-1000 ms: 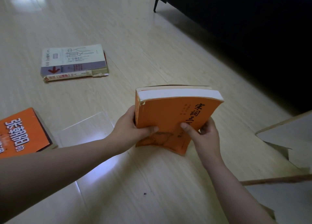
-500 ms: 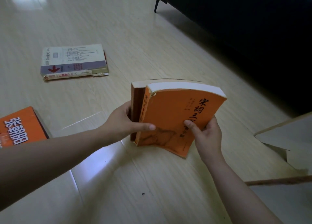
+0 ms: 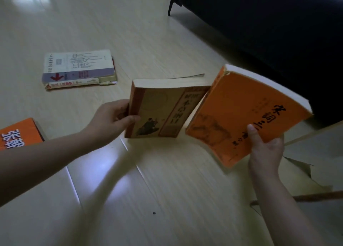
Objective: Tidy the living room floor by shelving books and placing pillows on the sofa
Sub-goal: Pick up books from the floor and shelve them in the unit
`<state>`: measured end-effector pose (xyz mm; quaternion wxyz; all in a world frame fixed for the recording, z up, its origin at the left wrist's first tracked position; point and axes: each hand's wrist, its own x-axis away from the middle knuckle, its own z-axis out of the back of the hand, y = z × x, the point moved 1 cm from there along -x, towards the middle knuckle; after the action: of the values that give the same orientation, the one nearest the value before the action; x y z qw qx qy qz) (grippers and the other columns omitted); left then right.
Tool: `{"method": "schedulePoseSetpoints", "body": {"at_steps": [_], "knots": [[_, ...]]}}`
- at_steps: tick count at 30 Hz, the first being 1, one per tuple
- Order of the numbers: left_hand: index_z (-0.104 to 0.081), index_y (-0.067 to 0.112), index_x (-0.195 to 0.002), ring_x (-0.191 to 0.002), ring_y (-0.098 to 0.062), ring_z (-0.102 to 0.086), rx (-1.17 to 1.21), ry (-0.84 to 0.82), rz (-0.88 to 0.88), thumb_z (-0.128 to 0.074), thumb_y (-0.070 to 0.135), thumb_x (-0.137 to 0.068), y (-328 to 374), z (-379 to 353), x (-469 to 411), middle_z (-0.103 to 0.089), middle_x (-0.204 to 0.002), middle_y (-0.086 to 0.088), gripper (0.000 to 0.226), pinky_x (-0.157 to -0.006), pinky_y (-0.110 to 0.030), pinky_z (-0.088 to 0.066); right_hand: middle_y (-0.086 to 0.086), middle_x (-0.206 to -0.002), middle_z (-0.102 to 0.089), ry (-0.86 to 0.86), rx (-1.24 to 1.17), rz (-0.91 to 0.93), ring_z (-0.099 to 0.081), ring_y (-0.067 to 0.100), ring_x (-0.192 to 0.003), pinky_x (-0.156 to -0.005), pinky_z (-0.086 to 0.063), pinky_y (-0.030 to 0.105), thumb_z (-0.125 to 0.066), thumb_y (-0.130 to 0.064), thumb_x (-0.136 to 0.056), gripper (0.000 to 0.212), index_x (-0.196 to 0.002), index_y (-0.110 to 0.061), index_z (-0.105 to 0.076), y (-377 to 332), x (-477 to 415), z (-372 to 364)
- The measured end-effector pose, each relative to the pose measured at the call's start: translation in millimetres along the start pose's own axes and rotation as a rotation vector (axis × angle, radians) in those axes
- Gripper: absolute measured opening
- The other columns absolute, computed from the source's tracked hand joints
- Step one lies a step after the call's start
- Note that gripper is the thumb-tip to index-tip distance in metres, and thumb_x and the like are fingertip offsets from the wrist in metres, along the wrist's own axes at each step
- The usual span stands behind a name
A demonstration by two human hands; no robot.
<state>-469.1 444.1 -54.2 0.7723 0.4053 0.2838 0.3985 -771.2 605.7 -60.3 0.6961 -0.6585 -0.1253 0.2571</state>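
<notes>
Gripping books (image 3: 163, 112) apart: left hand (image 3: 113, 119), right hand (image 3: 265, 149).

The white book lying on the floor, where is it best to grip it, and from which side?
Likely its near long edge, approached from the person's side. The white book lies flat on a second book, so that edge is raised off the floor and faces the person.

Left hand (image 3: 111, 119) holds tan book (image 3: 163, 108); right hand (image 3: 265, 149) orange book (image 3: 239, 119).
</notes>
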Motion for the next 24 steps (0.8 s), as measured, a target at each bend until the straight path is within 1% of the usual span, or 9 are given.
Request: {"method": "schedulePoseSetpoints", "body": {"at_steps": [3,6,8,11,15,17,20,22,24], "knots": [[-0.063,0.056,-0.096,-0.091,0.006,-0.065,-0.010,-0.051,-0.022,-0.067,0.022,-0.086,3.3,9.0,13.0,-0.067,-0.100,0.025,0.036,-0.074,-0.008,-0.050,-0.004,-0.108,-0.067,0.061,0.017,0.003,-0.066,0.007,-0.097,-0.086,-0.053,0.025,-0.071,-0.017,-0.085,0.037,-0.118,-0.016,-0.056,1.2,-6.8,0.8],[-0.067,0.046,-0.098,-0.089,0.000,-0.067,0.018,-0.087,-0.011,-0.060,0.043,-0.075,10.1,0.4,23.7,-0.071,-0.098,0.015,0.024,-0.077,-0.021,-0.055,-0.013,-0.095,-0.063,0.073,0.049,0.011,-0.062,0.000,-0.087,-0.083,-0.052,0.026,-0.071,-0.013,-0.084,0.029,-0.094,-0.033,-0.053,0.4,-7.4,-5.6],[-0.068,0.032,-0.102,-0.088,-0.004,-0.069,0.056,-0.111,-0.015,-0.060,0.043,-0.073,16.9,-8.2,23.4,-0.072,-0.096,0.008,0.033,-0.077,-0.031,-0.056,-0.013,-0.095,-0.063,0.045,0.035,-0.017,-0.062,0.002,-0.087,-0.082,-0.053,0.027,-0.071,-0.013,-0.085,0.027,-0.094,-0.032,-0.054,-0.2,-6.6,-11.1],[-0.069,0.018,-0.107,-0.089,-0.008,-0.069,0.095,-0.158,-0.030,-0.063,0.032,-0.077,25.7,-21.7,16.9,-0.073,-0.095,0.002,0.034,-0.077,-0.034,-0.057,-0.003,-0.104,-0.068,-0.064,-0.031,-0.090,-0.066,0.016,-0.096,-0.082,-0.054,0.030,-0.072,-0.015,-0.084,0.031,-0.112,-0.016,-0.059,-4.9,-4.7,-23.0],[-0.068,0.020,-0.110,-0.100,-0.012,-0.065,0.148,-0.168,0.063,-0.062,0.031,-0.077,23.8,-41.1,12.2,-0.069,-0.106,0.000,0.036,-0.088,-0.039,-0.054,-0.004,-0.087,-0.069,-0.244,-0.307,-0.301,-0.067,0.012,-0.077,-0.070,-0.055,0.029,-0.073,-0.023,-0.068,0.029,-0.095,-0.019,-0.063,-8.3,6.4,-32.3],[-0.069,0.031,-0.112,-0.115,-0.010,-0.055,0.143,-0.105,0.156,-0.064,0.040,-0.076,15.2,-42.7,10.2,-0.058,-0.124,0.007,0.037,-0.100,-0.042,-0.046,0.001,-0.092,-0.072,-0.317,-0.431,-0.377,-0.067,0.015,-0.086,-0.079,-0.056,0.032,-0.065,-0.027,-0.081,0.021,-0.099,-0.017,-0.066,-0.5,15.8,-36.3],[-0.068,0.030,-0.116,-0.117,-0.009,-0.057,0.301,-0.095,0.229,-0.067,0.026,-0.087,8.4,-44.0,11.6,-0.056,-0.133,0.008,0.029,-0.093,-0.030,-0.052,0.001,-0.091,-0.074,-0.358,-0.468,-0.402,-0.068,0.013,-0.088,-0.076,-0.057,0.027,-0.054,-0.021,-0.093,0.016,-0.093,-0.018,-0.069,12.5,25.0,-41.2],[-0.066,0.017,-0.119,-0.104,-0.006,-0.065,0.418,-0.074,0.230,-0.060,0.006,-0.089,8.8,-47.5,15.4,-0.066,-0.122,0.002,0.032,-0.076,-0.012,-0.052,0.002,-0.091,-0.073,-0.374,-0.468,-0.420,-0.068,0.015,-0.087,-0.075,-0.057,0.029,-0.050,-0.018,-0.096,0.019,-0.093,-0.018,-0.069,15.7,27.5,-44.7],[-0.064,0.008,-0.119,-0.097,-0.005,-0.067,0.454,-0.022,0.241,-0.058,-0.001,-0.089,10.2,-53.3,17.7,-0.070,-0.112,0.000,0.031,-0.071,-0.010,-0.050,0.004,-0.097,-0.072,-0.384,-0.459,-0.430,-0.067,0.018,-0.093,-0.081,-0.055,0.035,-0.049,-0.019,-0.097,0.019,-0.099,-0.015,-0.067,14.3,27.5,-46.6]]}}
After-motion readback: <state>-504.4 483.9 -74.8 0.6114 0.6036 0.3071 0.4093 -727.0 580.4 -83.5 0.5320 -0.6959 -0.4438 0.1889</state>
